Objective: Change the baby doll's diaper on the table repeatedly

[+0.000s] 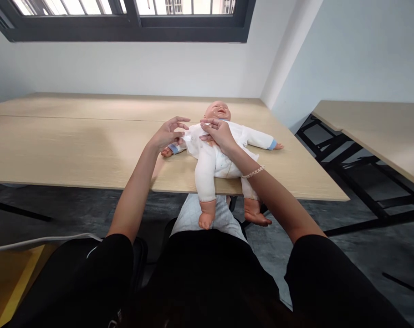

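Note:
A baby doll [217,110] lies on its back on the table, head away from me, in a white top [239,133] with blue cuffs and white trousers [205,171]. The front of the top looks loose, with its edge lifted on the left. At that edge, over the doll's arm on the left, is my left hand [167,134], its fingers curved and apart. My right hand [222,134] rests over the doll's chest, thumb and forefinger closed together at the top's front. Part of the chest is hidden by it.
The pale wooden table [73,150] has its near edge right before me, and the doll's feet [207,214] hang past it. A second table [377,127] with a black frame stands at the right. Behind are a wall and a window [131,27].

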Tool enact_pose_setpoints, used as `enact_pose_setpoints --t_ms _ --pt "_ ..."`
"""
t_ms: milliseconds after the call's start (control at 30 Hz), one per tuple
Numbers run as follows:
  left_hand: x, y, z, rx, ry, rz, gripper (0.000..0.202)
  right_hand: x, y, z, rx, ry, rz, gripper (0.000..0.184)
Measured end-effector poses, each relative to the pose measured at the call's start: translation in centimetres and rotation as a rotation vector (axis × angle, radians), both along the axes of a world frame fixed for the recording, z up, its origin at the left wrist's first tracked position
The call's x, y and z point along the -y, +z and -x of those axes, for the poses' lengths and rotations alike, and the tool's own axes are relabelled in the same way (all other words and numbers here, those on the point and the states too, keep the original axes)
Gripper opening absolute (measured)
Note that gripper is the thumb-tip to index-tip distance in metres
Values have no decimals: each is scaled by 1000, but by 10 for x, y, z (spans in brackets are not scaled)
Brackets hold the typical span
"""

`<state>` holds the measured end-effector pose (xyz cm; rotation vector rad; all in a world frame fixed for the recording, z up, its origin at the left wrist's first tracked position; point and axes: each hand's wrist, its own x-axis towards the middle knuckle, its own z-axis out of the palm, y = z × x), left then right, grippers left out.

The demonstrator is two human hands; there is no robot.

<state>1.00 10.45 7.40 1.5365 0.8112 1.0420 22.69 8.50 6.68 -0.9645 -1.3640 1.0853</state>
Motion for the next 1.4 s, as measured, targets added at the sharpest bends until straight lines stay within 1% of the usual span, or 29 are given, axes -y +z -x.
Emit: enact_pose_setpoints --t_ms 67,100,133,167,233,300,367,433,500,567,600,633,733,833,867,933,1000,1033,1167,1333,1400 --pt "-2 -2 -1 11 -9 -16 52 0 -1 0 -62 45 -9 19" --pt "-4 -3 -2 24 -21 -32 52 0 -1 0 -28 67 -28 17" --pt "-5 -5 -3 41 -36 -51 52 0 -1 1 55 92 -59 15" --pt "-6 -7 -4 59 -50 -71 51 1 -2 2 181 122 -101 14" --pt "-6 -9 -8 85 -83 -99 48 2 -1 5 500 182 -204 12" --pt "-4 -11 -14 95 -118 -105 45 4 0 10 784 205 -297 15" --pt "0 -12 -20 105 -157 -88 43 4 1 15 964 181 -330 16" --pt "5 -12 -26 138 -185 -64 42 2 1 18 1033 160 -324 15" --pt "9 -12 -30 187 -191 -43 43 -1 -1 19 1009 196 -336 18" --pt "11 -11 -33 234 -185 -21 45 -4 -3 16 922 252 -371 22" --pt "11 -11 -34 255 -179 -9 46 -4 -4 14 867 255 -383 23" --pt "11 -11 -35 274 -168 0 47 -4 -4 13 810 235 -393 25" --pt "9 -12 -36 297 -122 16 52 0 -5 8 672 108 -458 37" --pt "7 -14 -36 278 -128 39 60 5 -4 9 637 72 -521 45" --pt "7 -15 -36 271 -147 49 62 6 -3 9 639 80 -527 43" --pt "8 -15 -37 266 -181 57 63 7 -3 11 651 96 -531 35" --pt "9 -15 -37 264 -198 54 62 7 -3 12 667 102 -537 27" --pt "10 -15 -38 263 -198 46 60 7 -4 12 674 99 -532 26" --pt "15 -11 -40 230 -158 -6 50 8 -5 11 692 84 -482 31" --pt "15 -8 -37 224 -140 -2 49 10 -7 11 689 79 -504 21" --pt "12 -8 -36 265 -100 25 41 10 -7 11 665 45 -505 22"
